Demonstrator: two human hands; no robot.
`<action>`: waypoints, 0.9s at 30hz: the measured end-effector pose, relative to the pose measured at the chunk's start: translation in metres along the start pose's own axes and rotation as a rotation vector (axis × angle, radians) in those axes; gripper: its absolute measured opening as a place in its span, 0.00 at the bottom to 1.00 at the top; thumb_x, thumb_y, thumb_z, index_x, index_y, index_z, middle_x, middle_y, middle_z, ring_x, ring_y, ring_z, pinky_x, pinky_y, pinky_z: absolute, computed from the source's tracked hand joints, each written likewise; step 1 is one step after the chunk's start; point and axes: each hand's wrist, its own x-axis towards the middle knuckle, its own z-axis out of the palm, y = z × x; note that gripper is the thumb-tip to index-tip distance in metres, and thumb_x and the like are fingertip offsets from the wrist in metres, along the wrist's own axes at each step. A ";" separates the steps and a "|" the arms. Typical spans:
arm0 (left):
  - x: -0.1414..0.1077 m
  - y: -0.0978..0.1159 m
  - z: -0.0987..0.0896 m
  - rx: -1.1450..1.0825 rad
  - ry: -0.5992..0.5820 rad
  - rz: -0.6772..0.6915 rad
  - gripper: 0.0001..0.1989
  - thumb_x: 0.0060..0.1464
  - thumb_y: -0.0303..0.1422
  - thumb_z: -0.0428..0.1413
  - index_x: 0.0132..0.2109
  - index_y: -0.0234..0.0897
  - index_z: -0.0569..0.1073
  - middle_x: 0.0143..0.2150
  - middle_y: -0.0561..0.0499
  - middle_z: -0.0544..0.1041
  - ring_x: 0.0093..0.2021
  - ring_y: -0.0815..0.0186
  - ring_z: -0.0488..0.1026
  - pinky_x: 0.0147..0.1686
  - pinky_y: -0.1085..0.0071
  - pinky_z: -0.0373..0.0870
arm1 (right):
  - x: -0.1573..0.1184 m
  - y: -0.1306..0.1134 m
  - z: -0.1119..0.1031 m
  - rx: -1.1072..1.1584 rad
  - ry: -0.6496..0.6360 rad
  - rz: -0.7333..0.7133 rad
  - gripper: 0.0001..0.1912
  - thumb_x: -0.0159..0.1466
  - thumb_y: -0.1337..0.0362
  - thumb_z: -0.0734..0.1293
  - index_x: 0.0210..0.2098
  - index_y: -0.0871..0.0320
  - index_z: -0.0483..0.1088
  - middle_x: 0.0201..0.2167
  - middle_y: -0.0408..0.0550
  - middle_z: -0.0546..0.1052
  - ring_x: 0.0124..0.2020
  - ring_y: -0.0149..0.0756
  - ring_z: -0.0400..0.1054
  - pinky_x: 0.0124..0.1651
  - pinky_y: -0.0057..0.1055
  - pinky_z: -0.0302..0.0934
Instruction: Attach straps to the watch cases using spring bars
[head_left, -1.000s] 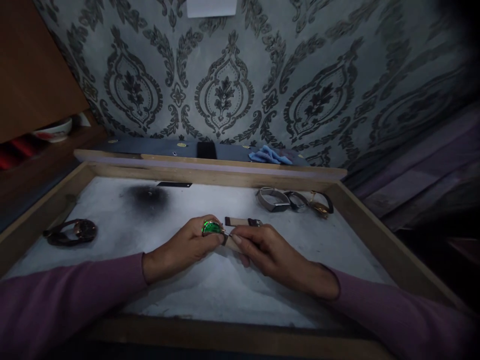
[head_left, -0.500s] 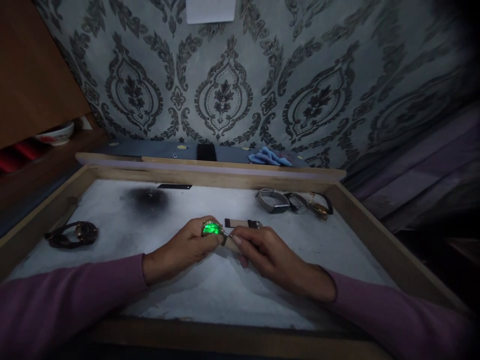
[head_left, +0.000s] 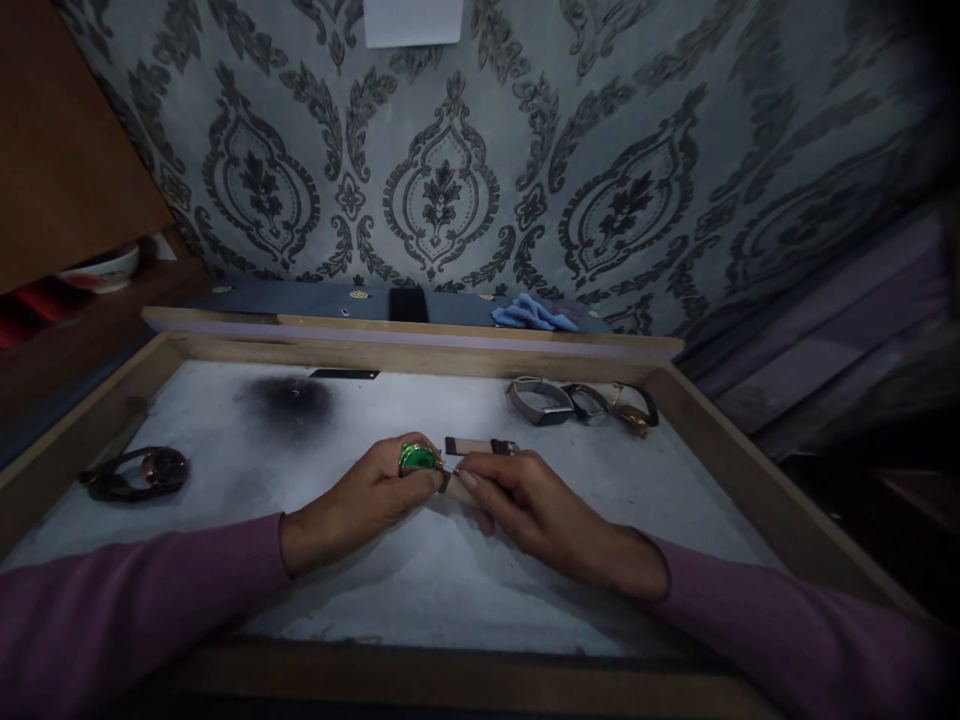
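Held in my left hand (head_left: 386, 487) is a watch case (head_left: 418, 459) with a shiny green dial and a gold-coloured rim. A beige-backed strap piece (head_left: 463, 490) lies against the case's right side, between my two hands. My right hand (head_left: 529, 500) has its fingers pinched together at a thin metallic tool (head_left: 449, 468), whose end points at the joint of case and strap. The tool's full shape is hidden by the fingers. Just behind my right hand, a second strap piece (head_left: 472, 446) with dark ends and a buckle rests on the white surface.
A dark watch (head_left: 142, 472) is at the left of the wooden-edged tray (head_left: 420, 352). Several watches and bands, including a grey band (head_left: 538, 400), stand at back right. A flat black strip (head_left: 345, 374) lies near the back edge. Behind it is a blue cloth (head_left: 532, 313).
The green dial's bright reflection has dimmed. My view has shifted slightly, so everything sits a little further left. Both hands keep the same hold on the watch and the tool.
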 end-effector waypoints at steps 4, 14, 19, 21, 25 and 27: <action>0.000 -0.001 0.001 0.016 0.000 0.033 0.10 0.53 0.36 0.53 0.29 0.38 0.60 0.19 0.62 0.55 0.19 0.75 0.48 0.20 0.75 0.45 | 0.000 -0.001 -0.001 0.012 -0.023 0.012 0.18 0.68 0.66 0.56 0.21 0.58 0.61 0.16 0.39 0.63 0.19 0.26 0.57 0.24 0.24 0.50; -0.001 -0.001 0.001 0.025 -0.009 0.048 0.09 0.53 0.35 0.53 0.29 0.38 0.61 0.20 0.62 0.55 0.19 0.75 0.48 0.20 0.75 0.46 | 0.000 -0.002 -0.002 0.034 -0.039 0.007 0.18 0.68 0.65 0.56 0.21 0.59 0.60 0.16 0.38 0.62 0.18 0.25 0.55 0.22 0.24 0.50; -0.002 -0.002 0.001 0.050 -0.013 0.061 0.07 0.54 0.35 0.52 0.31 0.37 0.62 0.20 0.62 0.56 0.19 0.75 0.49 0.20 0.75 0.47 | 0.001 -0.002 -0.002 0.036 -0.041 -0.004 0.19 0.68 0.65 0.55 0.21 0.58 0.60 0.16 0.39 0.63 0.19 0.25 0.56 0.23 0.24 0.52; -0.002 -0.001 0.001 0.054 -0.014 0.060 0.07 0.55 0.34 0.52 0.32 0.37 0.62 0.20 0.62 0.56 0.19 0.75 0.48 0.20 0.75 0.46 | 0.001 -0.002 -0.002 0.038 -0.044 -0.013 0.18 0.68 0.65 0.55 0.21 0.58 0.60 0.16 0.39 0.63 0.19 0.26 0.57 0.24 0.24 0.52; -0.003 -0.001 0.001 0.038 -0.020 0.053 0.07 0.55 0.34 0.52 0.32 0.37 0.62 0.20 0.62 0.55 0.19 0.75 0.48 0.20 0.75 0.46 | 0.001 -0.002 -0.002 0.030 -0.040 -0.026 0.18 0.67 0.67 0.56 0.21 0.58 0.59 0.16 0.39 0.63 0.18 0.26 0.57 0.24 0.25 0.52; -0.003 -0.001 0.000 0.027 -0.021 0.052 0.07 0.55 0.34 0.52 0.32 0.37 0.62 0.20 0.62 0.55 0.19 0.75 0.48 0.20 0.75 0.47 | 0.001 -0.002 -0.003 0.027 -0.038 -0.028 0.17 0.67 0.67 0.56 0.21 0.58 0.59 0.16 0.39 0.63 0.19 0.26 0.57 0.24 0.25 0.52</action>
